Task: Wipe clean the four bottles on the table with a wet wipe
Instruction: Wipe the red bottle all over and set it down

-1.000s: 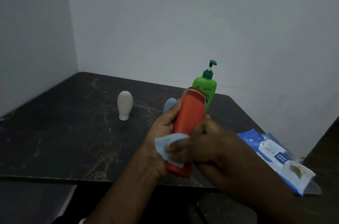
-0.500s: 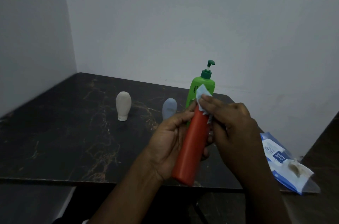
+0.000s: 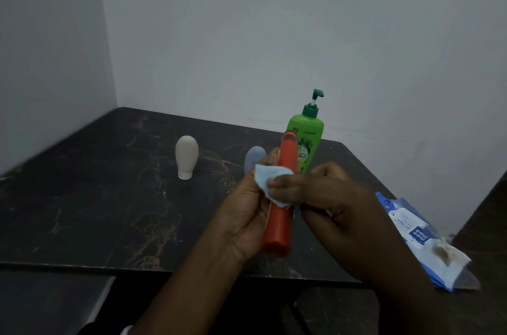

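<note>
On the dark table (image 3: 82, 197), far left, a beige bottle (image 3: 186, 156) stands on its cap, apart from the others and out of the hands' way. To its right a blue bottle (image 3: 253, 158) stands too, half hidden behind the left hand (image 3: 244, 214). Whether either has been wiped cannot be told.

The left hand is curled round the back of the red bottle (image 3: 277, 230), thumb up near the top. It holds the bottle above the table's near edge, tilted slightly with the cap end away. That leaves the front of the body open to be rubbed.

The wipe (image 3: 264, 175) lies across the bottle's middle. Just behind the red bottle's top stands the green pump bottle (image 3: 308, 131), upright on the table.

The right hand (image 3: 332, 197) comes in from the side, its fingers closed on the wipe and pressing it against the red body, a hold suited to a stroke along its length.

Far right, the pack (image 3: 411, 227) of wipes lies at the table's edge, within the right hand's reach for a fresh sheet.
</note>
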{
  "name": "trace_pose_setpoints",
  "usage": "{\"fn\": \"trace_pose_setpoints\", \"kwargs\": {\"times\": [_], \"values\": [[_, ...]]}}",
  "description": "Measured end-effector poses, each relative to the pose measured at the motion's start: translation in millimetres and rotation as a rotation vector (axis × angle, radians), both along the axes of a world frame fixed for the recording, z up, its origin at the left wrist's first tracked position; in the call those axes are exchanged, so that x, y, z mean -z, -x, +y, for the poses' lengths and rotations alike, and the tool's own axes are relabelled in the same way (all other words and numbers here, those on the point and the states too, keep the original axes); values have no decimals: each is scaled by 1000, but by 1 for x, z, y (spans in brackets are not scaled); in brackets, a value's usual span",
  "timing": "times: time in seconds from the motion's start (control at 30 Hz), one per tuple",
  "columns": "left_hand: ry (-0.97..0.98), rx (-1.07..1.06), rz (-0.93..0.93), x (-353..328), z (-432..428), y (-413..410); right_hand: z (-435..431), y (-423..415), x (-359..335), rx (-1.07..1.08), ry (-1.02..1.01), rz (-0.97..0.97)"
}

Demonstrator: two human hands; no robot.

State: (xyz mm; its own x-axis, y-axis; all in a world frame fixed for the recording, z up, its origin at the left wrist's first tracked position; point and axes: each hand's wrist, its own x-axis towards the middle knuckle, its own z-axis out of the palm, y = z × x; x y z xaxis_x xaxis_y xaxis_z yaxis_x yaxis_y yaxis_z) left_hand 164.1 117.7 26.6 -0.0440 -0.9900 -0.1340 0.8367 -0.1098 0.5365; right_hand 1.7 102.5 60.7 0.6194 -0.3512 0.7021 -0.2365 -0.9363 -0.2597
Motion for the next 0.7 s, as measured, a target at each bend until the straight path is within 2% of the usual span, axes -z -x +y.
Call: {"fn": "trace_pose_setpoints", "kwargs": {"times": [0.07,0.2,0.27,0.33,0.4,0.47,0.57,0.7], "values": [[71,15,-83,1,0,0,4,2,-4,-64,-28,111],[45,45,-26,-4,-2,-2,6,5,-4,-217,-91,280],[32,78,-43,-7,-3,-4,10,10,-9,-317,-137,298],[103,99,-40,-9,1,-4,14,18,-18,-314,-148,196],[185,66,-145,-6,5,-2,14,23,-21,-213,-197,-52],[206,135,-193,-9,11,0,7,23,-16,-4,-130,-265],[275,172,-222,-6,12,0,-9,15,-6,318,78,-358],[367,152,-324,-6,15,6,-12,1,2,406,181,-399]]}}
